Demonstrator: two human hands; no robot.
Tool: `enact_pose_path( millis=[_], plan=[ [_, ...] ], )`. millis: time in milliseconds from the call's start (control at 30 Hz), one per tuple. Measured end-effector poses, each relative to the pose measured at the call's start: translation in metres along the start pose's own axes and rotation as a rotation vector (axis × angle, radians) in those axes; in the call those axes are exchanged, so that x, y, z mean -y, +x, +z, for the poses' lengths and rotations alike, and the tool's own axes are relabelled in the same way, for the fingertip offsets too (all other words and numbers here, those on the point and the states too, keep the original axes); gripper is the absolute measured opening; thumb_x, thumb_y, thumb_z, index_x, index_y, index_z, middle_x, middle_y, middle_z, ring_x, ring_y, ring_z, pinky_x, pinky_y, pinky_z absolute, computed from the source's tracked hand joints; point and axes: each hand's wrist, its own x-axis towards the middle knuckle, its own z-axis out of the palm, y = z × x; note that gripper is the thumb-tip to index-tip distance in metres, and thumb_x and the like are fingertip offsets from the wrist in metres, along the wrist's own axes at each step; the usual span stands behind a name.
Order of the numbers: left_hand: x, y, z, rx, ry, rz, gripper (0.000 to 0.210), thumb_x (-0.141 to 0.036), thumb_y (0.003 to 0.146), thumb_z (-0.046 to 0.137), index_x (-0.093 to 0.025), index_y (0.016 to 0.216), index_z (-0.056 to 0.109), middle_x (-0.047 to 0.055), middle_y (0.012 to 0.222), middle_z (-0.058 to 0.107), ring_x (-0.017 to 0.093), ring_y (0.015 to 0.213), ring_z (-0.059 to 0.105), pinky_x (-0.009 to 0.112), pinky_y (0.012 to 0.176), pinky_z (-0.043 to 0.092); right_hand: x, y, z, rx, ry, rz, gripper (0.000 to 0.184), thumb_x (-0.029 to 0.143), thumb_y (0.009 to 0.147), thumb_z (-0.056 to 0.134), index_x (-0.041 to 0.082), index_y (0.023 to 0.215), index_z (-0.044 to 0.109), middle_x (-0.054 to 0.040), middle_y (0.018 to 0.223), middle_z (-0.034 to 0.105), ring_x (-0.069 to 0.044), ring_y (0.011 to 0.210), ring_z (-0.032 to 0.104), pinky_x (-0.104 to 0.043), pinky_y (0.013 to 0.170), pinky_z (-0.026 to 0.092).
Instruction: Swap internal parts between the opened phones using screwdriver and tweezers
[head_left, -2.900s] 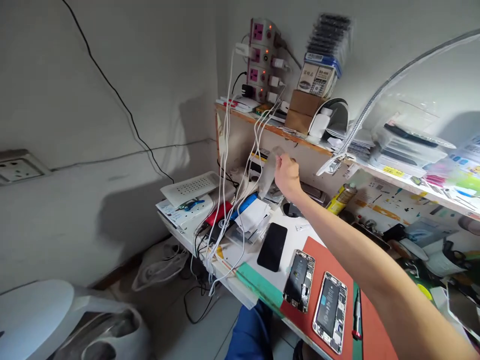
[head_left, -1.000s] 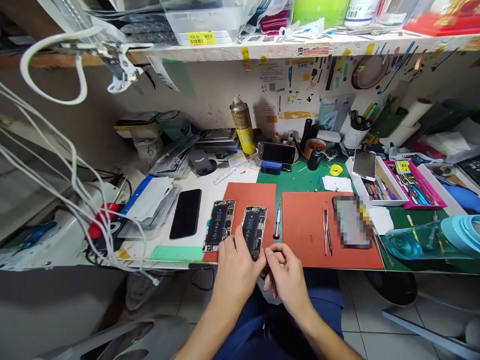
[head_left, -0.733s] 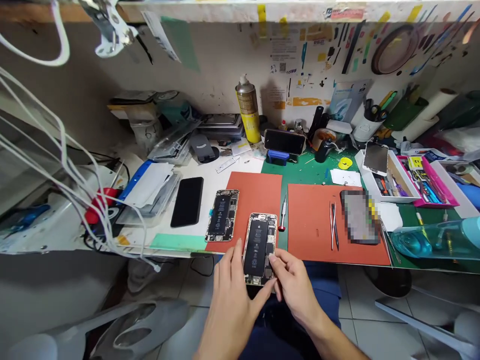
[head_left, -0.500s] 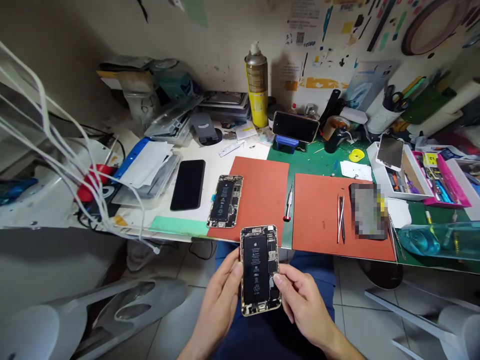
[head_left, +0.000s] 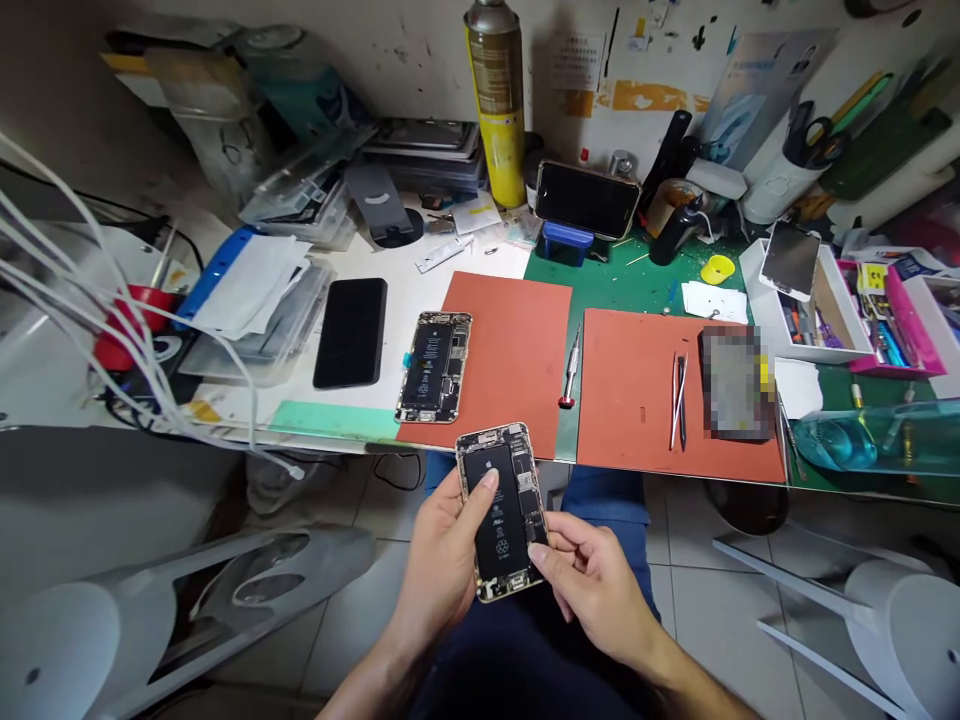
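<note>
Between my two hands, over my lap and in front of the bench edge, is an opened smartphone [head_left: 504,520], its black battery and circuit board exposed. My left hand [head_left: 442,540] grips its left side, the thumb lying across the battery. On the lower right side, my right hand [head_left: 592,570] holds the phone, thumb on the inner parts near the edge and fingers beneath. A second opened phone [head_left: 435,368] lies on the bench, partly on the left orange mat [head_left: 514,360]. To its left rests a black phone-shaped slab [head_left: 350,333].
A screwdriver [head_left: 571,370] lies between the left mat and the right orange mat [head_left: 630,400]. Tweezers [head_left: 679,405] and a blurred-out device [head_left: 735,382] rest on the right mat. A spray can [head_left: 496,110] stands behind. White cables [head_left: 142,330] hang at left; a tool box [head_left: 806,310] sits right.
The phone in my hands has tilted, its top turning leftward. My left thumb has moved from the phone's edge onto the battery. The camera view has shifted downward.
</note>
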Motion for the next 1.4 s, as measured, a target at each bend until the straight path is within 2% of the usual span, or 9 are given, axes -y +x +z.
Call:
enact_pose_path(
  millis=[133, 367, 567, 733, 967, 1133, 1233, 1400],
  plan=[
    [0.001, 0.001, 0.001, 0.026, 0.044, 0.02, 0.055, -0.046, 0.081, 0.093, -0.017, 0.124, 0.074, 0.012, 0.114, 0.084, 0.028, 0.096, 0.082, 0.042, 0.09, 0.067, 0.0, 0.0, -0.001, -0.016, -0.01, 0.019, 0.051, 0.061, 0.098, 0.072, 0.015, 0.121, 0.078, 0.0037, 0.068, 0.058, -0.006, 0.046, 0.038, -0.022, 0.044, 0.031],
    [0.005, 0.003, -0.001, 0.063, 0.06, 0.015, 0.054, -0.046, 0.084, 0.091, -0.018, 0.126, 0.073, 0.013, 0.119, 0.083, 0.03, 0.101, 0.082, 0.044, 0.093, 0.067, -0.009, 0.0, -0.002, -0.072, -0.076, 0.0, 0.051, 0.061, 0.105, 0.063, 0.015, 0.119, 0.079, 0.0069, 0.06, 0.045, -0.008, 0.044, 0.044, -0.022, 0.044, 0.032],
    [0.011, 0.003, -0.006, 0.094, 0.131, 0.019, 0.061, -0.04, 0.081, 0.094, -0.019, 0.132, 0.067, 0.014, 0.125, 0.082, 0.032, 0.114, 0.08, 0.044, 0.102, 0.064, -0.008, 0.0, -0.002, -0.083, -0.086, -0.027, 0.046, 0.056, 0.107, 0.062, 0.016, 0.121, 0.079, 0.0067, 0.06, 0.048, -0.008, 0.046, 0.047, -0.022, 0.048, 0.034],
    [0.012, 0.002, -0.007, 0.152, 0.137, -0.02, 0.073, -0.034, 0.076, 0.097, -0.02, 0.136, 0.06, 0.014, 0.118, 0.084, 0.034, 0.112, 0.081, 0.049, 0.104, 0.064, -0.009, -0.002, -0.006, -0.075, -0.085, -0.026, 0.049, 0.054, 0.109, 0.058, 0.015, 0.131, 0.076, 0.0046, 0.057, 0.058, -0.011, 0.048, 0.051, -0.024, 0.053, 0.042],
    [0.008, 0.003, -0.006, 0.149, 0.151, -0.034, 0.076, -0.032, 0.072, 0.098, -0.021, 0.136, 0.057, 0.014, 0.121, 0.083, 0.035, 0.11, 0.082, 0.046, 0.096, 0.067, -0.007, -0.002, -0.006, -0.089, -0.089, -0.006, 0.048, 0.054, 0.108, 0.058, 0.014, 0.128, 0.077, 0.0018, 0.058, 0.064, -0.013, 0.05, 0.055, -0.025, 0.055, 0.045],
    [0.008, 0.006, -0.006, 0.143, 0.156, -0.024, 0.076, -0.032, 0.072, 0.098, -0.021, 0.136, 0.058, 0.015, 0.123, 0.082, 0.035, 0.108, 0.082, 0.046, 0.093, 0.068, -0.007, 0.0, -0.005, -0.107, -0.069, -0.028, 0.053, 0.056, 0.106, 0.059, 0.014, 0.131, 0.077, -0.0017, 0.063, 0.071, -0.015, 0.051, 0.061, -0.028, 0.057, 0.051],
    [0.007, 0.006, -0.006, 0.144, 0.156, -0.03, 0.076, -0.032, 0.072, 0.098, -0.022, 0.136, 0.058, 0.015, 0.124, 0.082, 0.036, 0.105, 0.083, 0.047, 0.09, 0.069, -0.007, 0.001, -0.004, -0.141, -0.078, -0.02, 0.054, 0.058, 0.105, 0.06, 0.013, 0.128, 0.078, -0.0024, 0.062, 0.072, -0.016, 0.051, 0.065, -0.028, 0.056, 0.054],
    [0.008, 0.007, -0.008, 0.157, 0.159, -0.044, 0.078, -0.031, 0.071, 0.098, -0.022, 0.135, 0.055, 0.015, 0.123, 0.082, 0.035, 0.106, 0.083, 0.045, 0.09, 0.069, -0.007, 0.0, -0.001, -0.182, -0.122, -0.019, 0.05, 0.057, 0.105, 0.061, 0.013, 0.122, 0.079, -0.0013, 0.06, 0.07, -0.014, 0.049, 0.065, -0.024, 0.051, 0.052]
  ],
)
